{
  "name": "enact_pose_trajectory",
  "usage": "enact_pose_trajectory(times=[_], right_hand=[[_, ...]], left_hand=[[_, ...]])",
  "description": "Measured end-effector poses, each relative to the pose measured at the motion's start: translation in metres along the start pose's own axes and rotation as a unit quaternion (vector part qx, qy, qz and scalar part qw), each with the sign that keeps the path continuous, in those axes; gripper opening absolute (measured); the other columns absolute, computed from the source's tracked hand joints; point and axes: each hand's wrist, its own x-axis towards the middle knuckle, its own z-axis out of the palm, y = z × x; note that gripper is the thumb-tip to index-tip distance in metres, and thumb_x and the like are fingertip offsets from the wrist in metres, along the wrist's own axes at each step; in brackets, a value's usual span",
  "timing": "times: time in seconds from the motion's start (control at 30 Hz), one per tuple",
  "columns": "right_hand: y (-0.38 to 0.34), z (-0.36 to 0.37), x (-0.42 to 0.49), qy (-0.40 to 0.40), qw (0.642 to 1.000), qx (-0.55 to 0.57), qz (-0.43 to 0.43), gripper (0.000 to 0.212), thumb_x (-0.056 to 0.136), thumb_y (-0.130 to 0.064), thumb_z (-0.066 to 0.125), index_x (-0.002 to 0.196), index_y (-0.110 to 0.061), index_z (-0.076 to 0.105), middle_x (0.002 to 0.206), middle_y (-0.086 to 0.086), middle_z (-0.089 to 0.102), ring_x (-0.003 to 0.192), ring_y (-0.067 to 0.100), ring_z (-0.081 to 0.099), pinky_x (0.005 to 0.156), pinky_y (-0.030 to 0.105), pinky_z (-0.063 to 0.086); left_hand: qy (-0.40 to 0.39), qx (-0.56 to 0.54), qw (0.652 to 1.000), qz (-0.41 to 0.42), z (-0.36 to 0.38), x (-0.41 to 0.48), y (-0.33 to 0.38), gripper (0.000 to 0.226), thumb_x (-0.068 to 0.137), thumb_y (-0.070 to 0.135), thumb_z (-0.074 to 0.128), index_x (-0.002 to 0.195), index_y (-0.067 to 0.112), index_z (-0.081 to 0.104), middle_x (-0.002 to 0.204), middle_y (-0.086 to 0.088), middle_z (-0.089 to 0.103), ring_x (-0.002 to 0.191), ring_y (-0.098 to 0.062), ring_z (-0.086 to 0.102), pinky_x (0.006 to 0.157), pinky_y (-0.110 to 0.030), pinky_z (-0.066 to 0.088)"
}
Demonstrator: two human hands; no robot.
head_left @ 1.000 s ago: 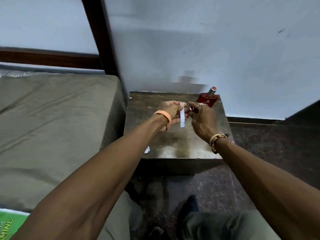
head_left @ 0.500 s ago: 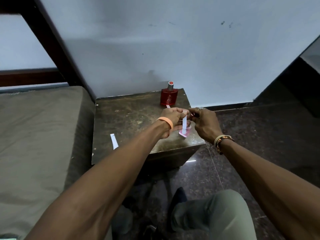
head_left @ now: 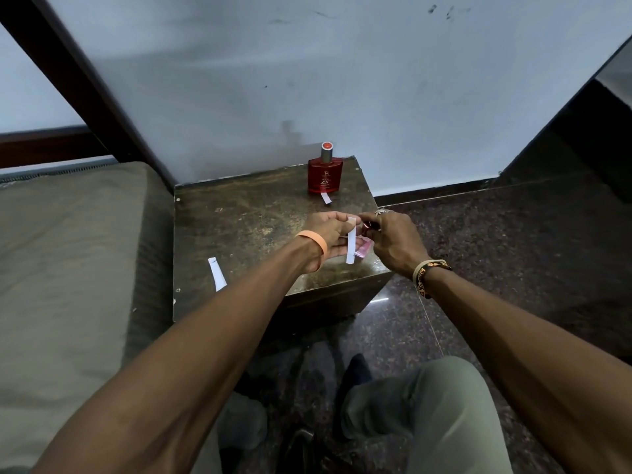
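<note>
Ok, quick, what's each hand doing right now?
Left hand: pinches a white paper strip at its top end.
Right hand: grips a small dark red object, too hidden to name.

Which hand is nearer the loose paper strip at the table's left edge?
Left. The left hand, pinching the held paper strip, is to the right of the loose paper strip; the right hand, holding a small red object, is farther right.
</note>
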Motion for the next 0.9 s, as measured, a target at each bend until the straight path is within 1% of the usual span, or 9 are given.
enact_pose_trajectory(times=[0.1, 0.23, 0.43, 0.5, 0.57, 0.67, 0.77, 0.83, 0.9], right_hand=[[0.001, 0.003, 0.000, -0.006, 1.000, -0.002, -0.004, 0.038, 0.090, -0.002, 0.064, 0.125, -0.016, 0.066, 0.107, 0.007, 0.073, 0.097, 0.020, 0.067, 0.075, 0.022, 0.047], [0.002, 0.006, 0.001, -0.002, 1.000, -0.002, 0.002, 0.038, 0.090, -0.008, 0.066, 0.127, -0.014, 0.064, 0.112, 0.009, 0.072, 0.102, 0.024, 0.067, 0.082, 0.028, 0.050], [-0.001, 0.005, 0.002, -0.011, 1.000, 0.008, 0.019, 0.047, 0.086, -0.006, 0.064, 0.132, -0.013, 0.059, 0.116, 0.010, 0.071, 0.103, 0.027, 0.067, 0.091, 0.038, 0.053], [-0.003, 0.002, 0.000, 0.014, 1.000, -0.007, 0.017, 0.047, 0.083, -0.014, 0.063, 0.130, -0.012, 0.060, 0.124, 0.010, 0.066, 0.103, 0.026, 0.065, 0.088, 0.038, 0.054], [-0.007, -0.002, -0.002, 0.066, 0.998, -0.019, 0.013, 0.044, 0.083, -0.019, 0.061, 0.127, -0.012, 0.062, 0.126, 0.010, 0.063, 0.097, 0.022, 0.061, 0.087, 0.035, 0.051], [-0.027, -0.012, -0.007, 0.122, 0.992, 0.034, -0.014, 0.029, 0.091, -0.030, 0.060, 0.116, -0.016, 0.069, 0.105, 0.003, 0.069, 0.092, 0.017, 0.063, 0.080, 0.035, 0.053], [-0.058, -0.026, -0.013, 0.050, 0.988, 0.147, 0.000, 0.023, 0.094, -0.036, 0.060, 0.092, -0.021, 0.077, 0.076, -0.005, 0.071, 0.069, 0.010, 0.064, 0.064, 0.031, 0.051], [-0.073, -0.031, -0.018, 0.003, 0.980, 0.196, 0.019, 0.019, 0.091, -0.032, 0.065, 0.084, -0.019, 0.077, 0.071, -0.003, 0.071, 0.066, 0.012, 0.065, 0.066, 0.032, 0.054], [-0.085, -0.036, -0.024, -0.010, 0.966, 0.254, 0.046, 0.019, 0.089, -0.029, 0.069, 0.081, -0.014, 0.076, 0.070, 0.001, 0.072, 0.064, 0.013, 0.064, 0.066, 0.034, 0.055]], left_hand=[[-0.003, 0.003, 1.000, -0.004, 0.000, 0.002, -0.004, 0.018, 0.093, 0.001, 0.053, 0.108, -0.001, 0.063, 0.108, -0.020, 0.068, 0.092, -0.033, 0.069, 0.074, -0.038, 0.059], [0.008, 0.007, 1.000, -0.005, -0.002, 0.007, -0.008, 0.019, 0.093, 0.000, 0.053, 0.108, 0.000, 0.063, 0.108, -0.020, 0.069, 0.095, -0.033, 0.069, 0.073, -0.038, 0.059], [0.027, -0.001, 0.999, 0.017, -0.009, 0.005, -0.008, 0.016, 0.093, -0.002, 0.052, 0.104, 0.000, 0.063, 0.095, -0.014, 0.069, 0.079, -0.023, 0.069, 0.064, -0.030, 0.060], [0.033, 0.012, 0.999, 0.033, -0.013, 0.002, -0.006, 0.013, 0.092, 0.000, 0.054, 0.098, 0.004, 0.066, 0.089, -0.010, 0.067, 0.076, -0.020, 0.067, 0.063, -0.028, 0.060], [0.034, 0.030, 0.998, 0.050, -0.019, -0.002, -0.003, 0.015, 0.092, 0.000, 0.055, 0.092, 0.008, 0.067, 0.084, -0.009, 0.066, 0.073, -0.021, 0.065, 0.072, -0.032, 0.059], [0.036, 0.037, 0.995, 0.081, -0.028, -0.015, 0.002, 0.016, 0.089, -0.003, 0.058, 0.100, 0.003, 0.068, 0.084, -0.010, 0.067, 0.071, -0.021, 0.065, 0.079, -0.037, 0.058], [0.039, 0.030, 0.991, 0.126, -0.034, -0.038, 0.011, 0.022, 0.084, -0.004, 0.065, 0.106, -0.002, 0.066, 0.086, -0.012, 0.069, 0.076, -0.021, 0.067, 0.076, -0.038, 0.059], [0.040, 0.024, 0.989, 0.141, -0.038, -0.055, 0.017, 0.019, 0.081, -0.007, 0.067, 0.098, 0.001, 0.067, 0.086, -0.015, 0.068, 0.079, -0.025, 0.068, 0.071, -0.037, 0.060], [0.040, 0.024, 0.987, 0.152, -0.045, -0.072, 0.022, 0.019, 0.079, -0.009, 0.067, 0.092, 0.005, 0.068, 0.083, -0.016, 0.068, 0.082, -0.029, 0.068, 0.072, -0.039, 0.059]])
